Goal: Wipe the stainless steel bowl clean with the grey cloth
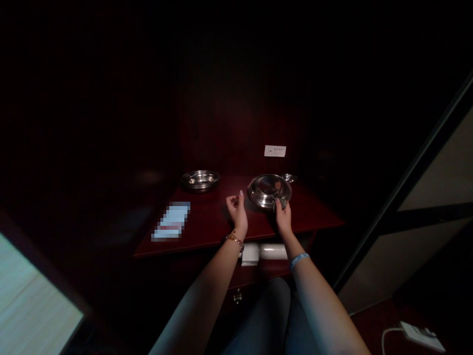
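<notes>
Clock positions are read about the shiny metal dish (264, 186), with twelve farthest from you. Your right hand (284, 215) grasps its rim at five o'clock, thumb uppermost; whether the dish touches the reddish-brown desk (214, 222) cannot be told. Your left hand (237, 214), near it at eight o'clock, has loosely curled fingers, thumb apart, grasping nothing visible. At nine o'clock, well apart, rest nested metal dishes (200, 180); at two, a smaller metal dish (290, 177); at twelve, a white wall socket (275, 151).
</notes>
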`<act>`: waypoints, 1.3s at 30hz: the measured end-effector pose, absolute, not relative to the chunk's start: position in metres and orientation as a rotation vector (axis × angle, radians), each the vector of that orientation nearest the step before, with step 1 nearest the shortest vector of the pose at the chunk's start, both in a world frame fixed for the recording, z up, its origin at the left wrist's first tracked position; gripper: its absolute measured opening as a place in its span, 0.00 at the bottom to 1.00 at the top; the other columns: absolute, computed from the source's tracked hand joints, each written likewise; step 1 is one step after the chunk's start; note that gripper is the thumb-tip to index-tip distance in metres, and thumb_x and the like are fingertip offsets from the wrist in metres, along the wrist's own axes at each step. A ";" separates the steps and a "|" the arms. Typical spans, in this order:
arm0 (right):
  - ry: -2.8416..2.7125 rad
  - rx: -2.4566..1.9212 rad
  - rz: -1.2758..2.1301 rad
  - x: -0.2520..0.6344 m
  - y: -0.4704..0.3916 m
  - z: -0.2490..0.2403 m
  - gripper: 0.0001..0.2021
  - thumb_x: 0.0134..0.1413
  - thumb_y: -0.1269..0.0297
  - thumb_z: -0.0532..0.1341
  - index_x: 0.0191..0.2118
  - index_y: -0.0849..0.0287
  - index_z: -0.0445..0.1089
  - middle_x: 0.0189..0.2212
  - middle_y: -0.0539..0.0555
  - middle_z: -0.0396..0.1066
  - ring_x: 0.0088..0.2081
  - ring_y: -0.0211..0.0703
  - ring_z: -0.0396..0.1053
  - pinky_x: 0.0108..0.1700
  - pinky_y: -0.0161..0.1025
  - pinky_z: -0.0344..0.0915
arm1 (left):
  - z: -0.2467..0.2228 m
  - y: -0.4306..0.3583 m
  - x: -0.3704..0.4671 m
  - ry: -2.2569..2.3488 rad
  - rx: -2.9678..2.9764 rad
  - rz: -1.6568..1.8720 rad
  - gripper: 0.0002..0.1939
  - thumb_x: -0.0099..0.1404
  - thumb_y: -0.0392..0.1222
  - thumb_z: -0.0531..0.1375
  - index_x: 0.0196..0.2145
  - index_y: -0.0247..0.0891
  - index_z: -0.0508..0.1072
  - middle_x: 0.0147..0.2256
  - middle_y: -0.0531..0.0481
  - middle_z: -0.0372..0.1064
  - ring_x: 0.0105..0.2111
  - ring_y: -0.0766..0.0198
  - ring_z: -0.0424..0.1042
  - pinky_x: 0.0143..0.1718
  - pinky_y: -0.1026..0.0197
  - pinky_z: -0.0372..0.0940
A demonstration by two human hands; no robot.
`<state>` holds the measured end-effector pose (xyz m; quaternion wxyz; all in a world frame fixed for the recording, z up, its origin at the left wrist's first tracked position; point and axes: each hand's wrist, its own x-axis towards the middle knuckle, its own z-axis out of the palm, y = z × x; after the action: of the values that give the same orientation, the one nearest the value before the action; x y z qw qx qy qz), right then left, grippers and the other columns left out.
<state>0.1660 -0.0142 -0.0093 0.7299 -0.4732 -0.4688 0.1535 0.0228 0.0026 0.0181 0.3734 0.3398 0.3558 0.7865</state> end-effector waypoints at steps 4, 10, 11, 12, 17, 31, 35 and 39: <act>-1.024 -0.983 0.619 0.171 -0.007 -0.012 0.23 0.51 0.50 0.60 0.46 0.63 0.70 0.44 0.59 0.75 0.46 0.46 0.72 0.51 0.44 0.65 | 0.015 0.005 0.027 0.786 0.938 1.803 0.22 0.56 0.47 0.67 0.45 0.41 0.65 0.46 0.47 0.69 0.44 0.64 0.70 0.49 0.61 0.62; -0.970 -0.960 0.809 0.168 -0.007 -0.011 0.21 0.46 0.49 0.62 0.40 0.62 0.71 0.35 0.55 0.77 0.39 0.45 0.74 0.45 0.40 0.68 | 0.011 0.004 0.037 0.649 1.106 1.596 0.15 0.53 0.34 0.66 0.40 0.38 0.72 0.43 0.45 0.74 0.46 0.60 0.72 0.55 0.57 0.60; -0.955 -0.955 0.818 0.168 -0.008 -0.011 0.21 0.46 0.49 0.62 0.40 0.62 0.71 0.35 0.55 0.77 0.39 0.45 0.74 0.45 0.40 0.68 | 0.010 0.005 0.038 0.657 1.108 1.568 0.15 0.52 0.32 0.66 0.39 0.37 0.73 0.42 0.45 0.75 0.46 0.60 0.72 0.55 0.57 0.60; -0.942 -0.951 0.825 0.168 -0.008 -0.010 0.21 0.46 0.49 0.62 0.40 0.62 0.71 0.34 0.55 0.77 0.38 0.45 0.75 0.45 0.40 0.68 | 0.009 0.005 0.039 0.658 1.110 1.548 0.15 0.51 0.30 0.66 0.38 0.37 0.73 0.41 0.45 0.75 0.46 0.60 0.72 0.56 0.56 0.59; -0.930 -0.938 0.872 0.169 -0.009 -0.009 0.21 0.45 0.50 0.64 0.39 0.62 0.72 0.34 0.54 0.78 0.38 0.45 0.75 0.45 0.41 0.69 | 0.005 0.010 0.041 0.636 1.120 1.540 0.15 0.50 0.27 0.65 0.37 0.37 0.75 0.40 0.46 0.76 0.46 0.59 0.72 0.56 0.55 0.59; -0.836 -0.948 0.676 0.170 -0.003 -0.014 0.21 0.39 0.51 0.68 0.36 0.65 0.75 0.32 0.55 0.78 0.34 0.43 0.73 0.41 0.40 0.67 | 0.004 0.009 0.037 0.880 1.101 1.637 0.02 0.58 0.34 0.61 0.28 0.36 0.72 0.27 0.49 0.70 0.32 0.61 0.71 0.42 0.60 0.65; -0.793 -0.939 0.676 0.172 -0.001 -0.015 0.22 0.40 0.51 0.68 0.39 0.65 0.75 0.37 0.58 0.78 0.38 0.45 0.74 0.44 0.41 0.68 | 0.008 0.006 0.037 0.850 1.134 1.679 0.01 0.59 0.35 0.61 0.30 0.37 0.73 0.29 0.47 0.72 0.35 0.60 0.72 0.42 0.62 0.66; -0.826 -0.929 0.686 0.171 0.000 -0.016 0.25 0.45 0.48 0.65 0.44 0.64 0.73 0.41 0.58 0.77 0.42 0.46 0.73 0.48 0.42 0.67 | 0.008 0.002 0.036 0.894 1.080 1.615 0.05 0.59 0.38 0.62 0.26 0.37 0.72 0.23 0.49 0.67 0.31 0.59 0.72 0.34 0.62 0.67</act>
<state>0.1712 0.0002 -0.0161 0.7583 -0.4266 -0.3793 0.3149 0.0361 0.0016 0.0080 0.4807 0.4428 0.3664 0.6623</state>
